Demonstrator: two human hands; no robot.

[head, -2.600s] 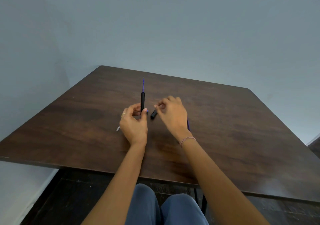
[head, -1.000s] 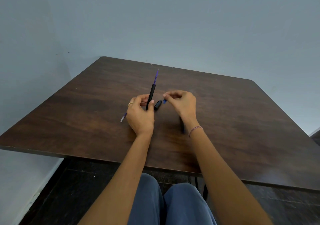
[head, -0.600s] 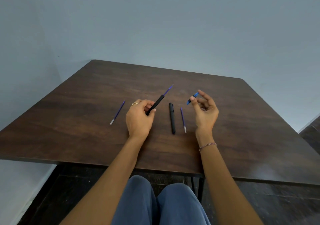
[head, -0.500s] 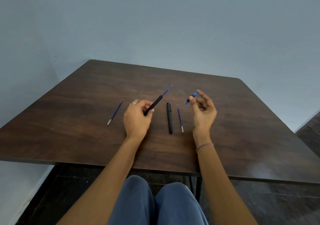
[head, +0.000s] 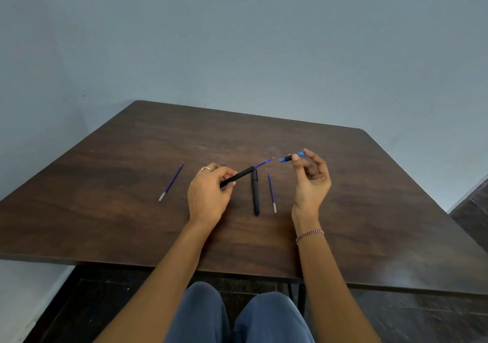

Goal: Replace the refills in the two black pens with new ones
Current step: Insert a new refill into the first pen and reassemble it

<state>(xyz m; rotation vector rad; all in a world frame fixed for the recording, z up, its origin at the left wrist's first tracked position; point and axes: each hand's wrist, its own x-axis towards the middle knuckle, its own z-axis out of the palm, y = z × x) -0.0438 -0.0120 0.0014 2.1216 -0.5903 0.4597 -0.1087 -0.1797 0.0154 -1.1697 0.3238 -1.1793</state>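
Note:
My left hand [head: 208, 195] grips a black pen barrel [head: 239, 175] tilted up to the right, with a purple refill [head: 264, 163] sticking out of its far end. My right hand [head: 311, 181] pinches a small blue and black pen tip piece [head: 291, 156] between thumb and forefinger, just right of the refill's point and apart from it. A second black pen [head: 255, 192] lies on the table between my hands. One loose purple refill [head: 272, 192] lies right of it, another loose refill [head: 171, 181] lies left of my left hand.
The dark wooden table [head: 369, 210] stands against a pale blue wall. Its front edge runs just above my knees [head: 237, 316]. Dark floor shows to the right.
Both hands rose off the table and moved apart, uncovering the second pen and a refill. My right hand lifted the tip piece; the barrel in my left hand tilted over to the right.

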